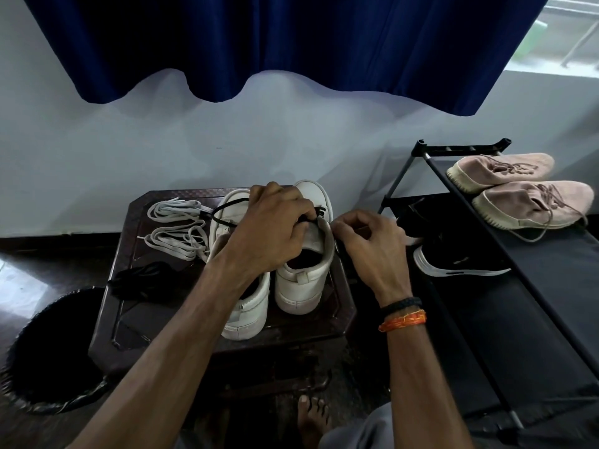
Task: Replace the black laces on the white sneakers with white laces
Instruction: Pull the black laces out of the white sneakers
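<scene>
Two white sneakers stand side by side on a small dark table [129,319], heels toward me. My left hand [275,228] lies over the right sneaker [304,280], its fingers pinching the black lace [223,210] at the tongue. A loop of that lace trails left over the left sneaker [246,306]. My right hand [369,247] sits against the right side of the right sneaker, fingers curled on a lace end. Two bundles of white laces [176,228] rest at the table's back left. A loose black lace pile [142,278] lies at the left edge.
A black waste bin [48,351] stands on the floor at the left. To the right is a black shoe rack [518,260] with a pink pair [525,202] on top and a black shoe [460,264] below. A blue curtain hangs behind. My bare foot [312,416] is under the table.
</scene>
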